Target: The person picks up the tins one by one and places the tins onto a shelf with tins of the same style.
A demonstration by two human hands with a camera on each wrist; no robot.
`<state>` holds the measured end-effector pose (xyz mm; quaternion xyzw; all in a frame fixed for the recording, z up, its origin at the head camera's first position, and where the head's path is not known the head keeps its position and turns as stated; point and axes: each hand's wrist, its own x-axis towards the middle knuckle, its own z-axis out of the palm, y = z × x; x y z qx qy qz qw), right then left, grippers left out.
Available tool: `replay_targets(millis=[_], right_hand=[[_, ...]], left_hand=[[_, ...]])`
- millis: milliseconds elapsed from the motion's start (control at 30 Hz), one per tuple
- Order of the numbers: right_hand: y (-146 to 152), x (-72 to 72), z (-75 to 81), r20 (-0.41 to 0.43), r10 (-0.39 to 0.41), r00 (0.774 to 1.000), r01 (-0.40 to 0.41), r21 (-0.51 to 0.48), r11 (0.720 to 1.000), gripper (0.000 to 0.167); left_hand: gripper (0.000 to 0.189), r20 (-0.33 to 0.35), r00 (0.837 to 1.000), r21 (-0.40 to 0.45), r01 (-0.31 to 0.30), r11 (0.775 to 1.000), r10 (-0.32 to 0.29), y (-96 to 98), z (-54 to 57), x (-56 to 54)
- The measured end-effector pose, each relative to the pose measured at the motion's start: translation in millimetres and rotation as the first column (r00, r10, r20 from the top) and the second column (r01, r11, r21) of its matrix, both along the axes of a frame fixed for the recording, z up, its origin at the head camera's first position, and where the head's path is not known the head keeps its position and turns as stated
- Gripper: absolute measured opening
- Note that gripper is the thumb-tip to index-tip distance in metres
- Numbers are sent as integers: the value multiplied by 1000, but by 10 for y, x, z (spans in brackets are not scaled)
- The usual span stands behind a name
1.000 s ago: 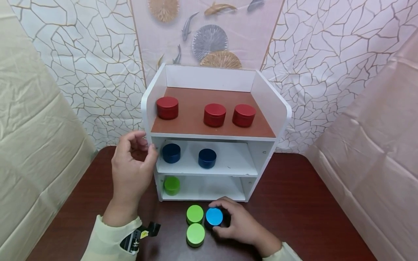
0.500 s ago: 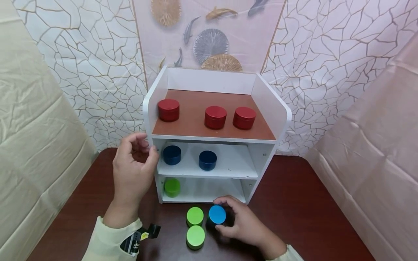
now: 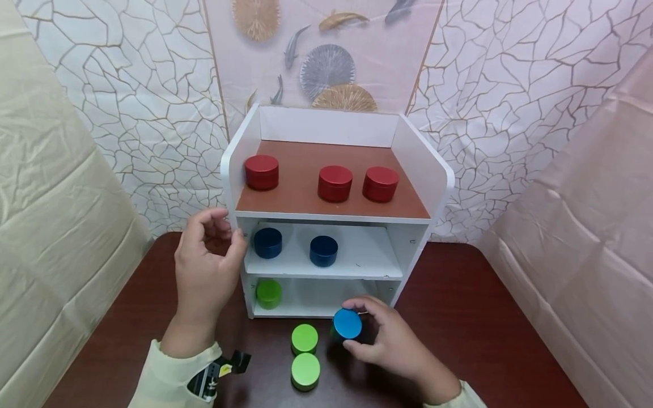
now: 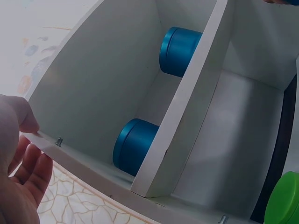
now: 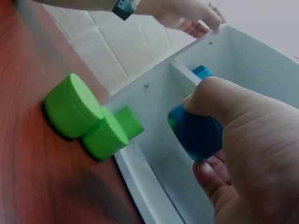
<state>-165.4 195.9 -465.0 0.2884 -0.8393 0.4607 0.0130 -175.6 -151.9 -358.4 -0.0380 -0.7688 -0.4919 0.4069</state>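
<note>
Right hand (image 3: 391, 341) pinches a blue round metallic tin (image 3: 347, 323) between thumb and fingers, off the dark red-brown table (image 3: 459, 317), just in front of the white three-tier shelf unit (image 3: 329, 126). Left hand (image 3: 205, 269) grips shelf unit's left side edge. Two green round metallic tins (image 3: 305, 372) close together before shelf unit; another green tin (image 3: 268, 294) on its bottom tier, two blue tins (image 3: 323, 251) middle, three red tins (image 3: 335, 183) top.

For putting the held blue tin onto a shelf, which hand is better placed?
Probably the right hand: it grips the blue tin in front of the open shelf unit, while the left hand is at the unit's left edge, with no tin in it.
</note>
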Motion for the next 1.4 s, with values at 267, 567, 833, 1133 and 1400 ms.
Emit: replay_targets(millis=[267, 567, 833, 1133, 1400], right_hand=[[54, 10, 160, -11, -38, 999, 38, -25, 999, 66], [114, -8, 387, 13, -59, 998, 60, -67, 996, 67], [122, -47, 563, -50, -79, 996, 76, -57, 995, 67], [113, -90, 707, -60, -103, 993, 101, -40, 994, 63], [100, -149, 822, -55, -127, 990, 125, -47, 991, 64]], left_hand=[[42, -10, 1000, -6, 1, 1000, -1, -4, -2, -4], [41, -12, 1000, -3, -4, 1000, 4, -2, 3, 6], [41, -7, 1000, -1, -5, 1000, 5, -4, 2, 1], [41, -3, 1000, 0, -3, 1000, 3, 5, 3, -4], [42, 0, 1000, 1, 0, 1000, 0, 5, -2, -6]])
